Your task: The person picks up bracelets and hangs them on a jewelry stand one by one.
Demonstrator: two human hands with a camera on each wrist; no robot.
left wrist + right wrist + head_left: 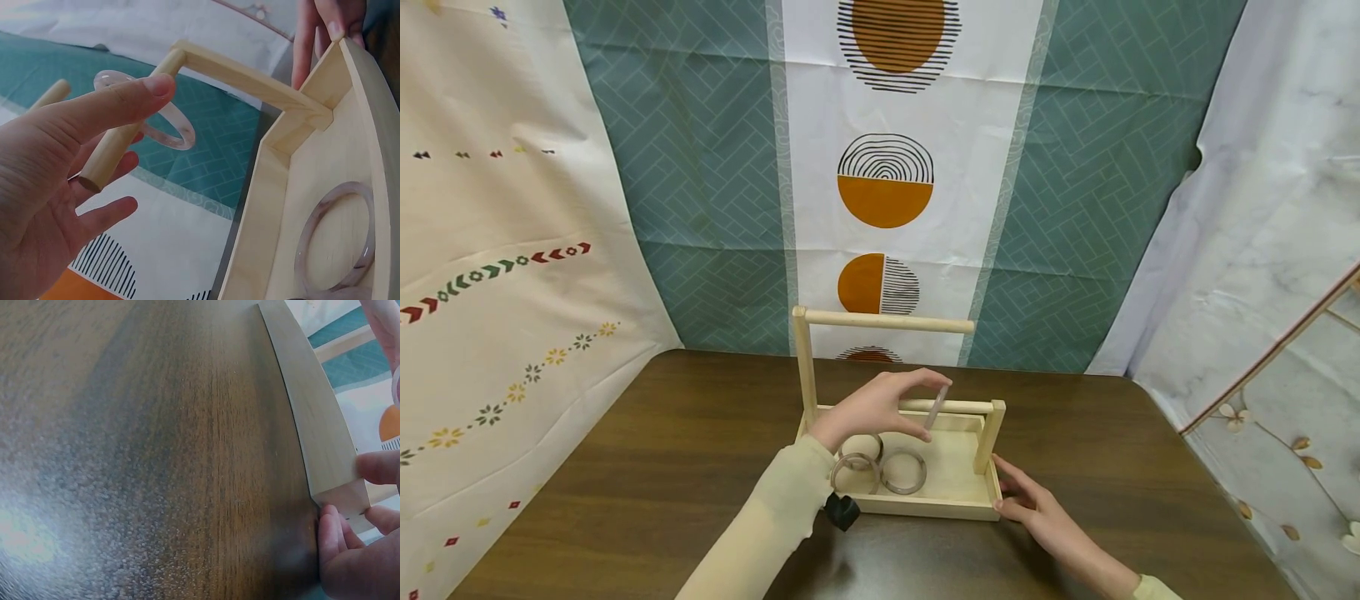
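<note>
A wooden tray (917,506) carries two posts, each with a rod. The lower rod (966,407) comes from the right post, the taller rod (880,320) from the left one. My left hand (880,404) pinches a pale translucent bangle (936,408) between thumb and finger; in the left wrist view this bangle (181,134) appears to ring the lower rod close to its free end. Three more bangles (904,472) lie in the tray's left half, partly overlapping. At the tray's front right corner, my right hand (1026,500) grips the wall with thumb and fingers.
The tray stands on a dark brown wooden table (700,467). Behind it hangs a green and white patterned cloth (722,167), with further cloths at the left and right. A black device (841,511) sits at my left wrist.
</note>
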